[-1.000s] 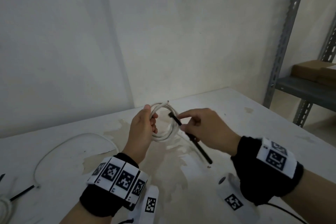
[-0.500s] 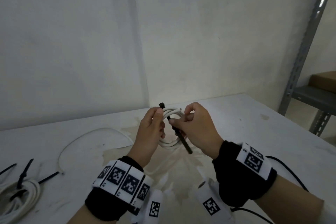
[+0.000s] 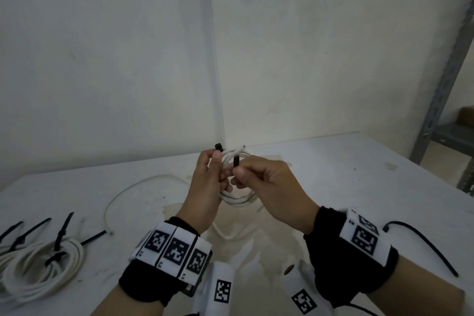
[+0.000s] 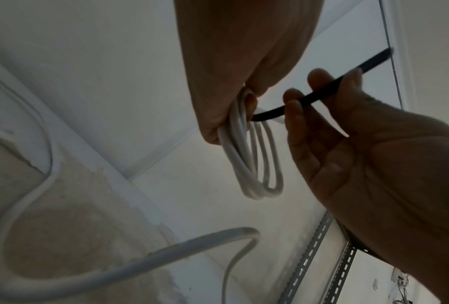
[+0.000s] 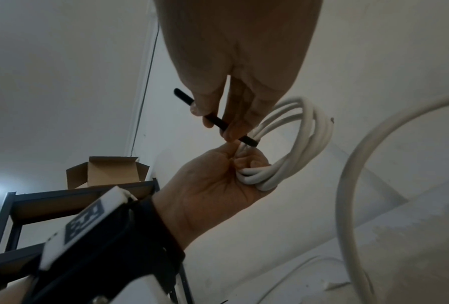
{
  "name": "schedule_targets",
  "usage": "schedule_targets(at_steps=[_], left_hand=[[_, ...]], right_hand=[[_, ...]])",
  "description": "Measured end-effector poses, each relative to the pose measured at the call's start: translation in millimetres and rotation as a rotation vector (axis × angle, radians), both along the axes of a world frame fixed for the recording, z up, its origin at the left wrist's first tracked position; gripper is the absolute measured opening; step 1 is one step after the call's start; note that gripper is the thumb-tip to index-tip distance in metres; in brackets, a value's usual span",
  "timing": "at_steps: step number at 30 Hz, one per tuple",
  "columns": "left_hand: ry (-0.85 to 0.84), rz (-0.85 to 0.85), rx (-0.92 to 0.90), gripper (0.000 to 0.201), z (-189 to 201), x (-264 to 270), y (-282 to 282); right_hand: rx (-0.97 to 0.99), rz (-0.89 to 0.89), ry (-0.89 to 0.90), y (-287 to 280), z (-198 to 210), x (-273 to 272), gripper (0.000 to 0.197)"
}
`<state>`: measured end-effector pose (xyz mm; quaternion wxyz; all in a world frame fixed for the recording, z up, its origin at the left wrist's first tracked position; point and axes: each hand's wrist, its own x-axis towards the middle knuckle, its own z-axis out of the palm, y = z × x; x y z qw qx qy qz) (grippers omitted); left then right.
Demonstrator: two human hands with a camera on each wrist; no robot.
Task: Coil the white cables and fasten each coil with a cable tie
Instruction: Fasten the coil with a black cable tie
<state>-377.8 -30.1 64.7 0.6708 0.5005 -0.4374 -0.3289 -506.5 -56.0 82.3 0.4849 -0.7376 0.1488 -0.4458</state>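
Coil: we see the white cable coil (image 3: 237, 199) held up above the table (image 3: 320, 169), between the two hands, its loops hanging down toward 6 o'clock from the left grip.
Left grip: our left hand (image 3: 205, 187) is clamped on the top of the coil, fingers curled round the bunched strands; in the left wrist view the loops (image 4: 254, 164) drop below the fist.
Cable tie: the black cable tie (image 4: 319, 90) passes through the coil just under the left fingers; its long axis runs from there toward 2 o'clock in the left wrist view, and toward 10 o'clock in the right wrist view (image 5: 218, 121). Its head (image 3: 218, 147) sticks up at 12 o'clock above the left thumb.
Right grip: our right hand (image 3: 272, 187) pinches the tie's strap between thumb and fingers, just beside the coil.
Hand pose: both wrists are raised, knuckles toward us, hands nearly touching.
Elsewhere: a tied coil (image 3: 38, 267) lies at 8 o'clock, with loose ties (image 3: 33, 228) and a loose cable (image 3: 123, 195) near it; another tie (image 3: 423, 246) lies at 4 o'clock.
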Motion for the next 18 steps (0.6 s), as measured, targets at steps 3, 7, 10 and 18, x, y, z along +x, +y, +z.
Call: schedule_targets(at_steps=[3,7,10,18], left_hand=[[-0.01,-0.02,0.005,0.031,1,-3,2],[0.011,-0.024,0.008,0.047,4,-6,2],[0.038,-0.008,0.013,0.039,6,-8,4],[0.084,0.005,0.065,0.045,3,-4,3]], right_hand=[[0.13,-0.062,-0.011,-1,8,4,0.014],[0.148,-0.137,0.146,-3,8,8,0.021],[0.154,-0.18,0.175,-2,5,11,0.021],[0.167,-0.13,0.162,-2,6,12,0.022]])
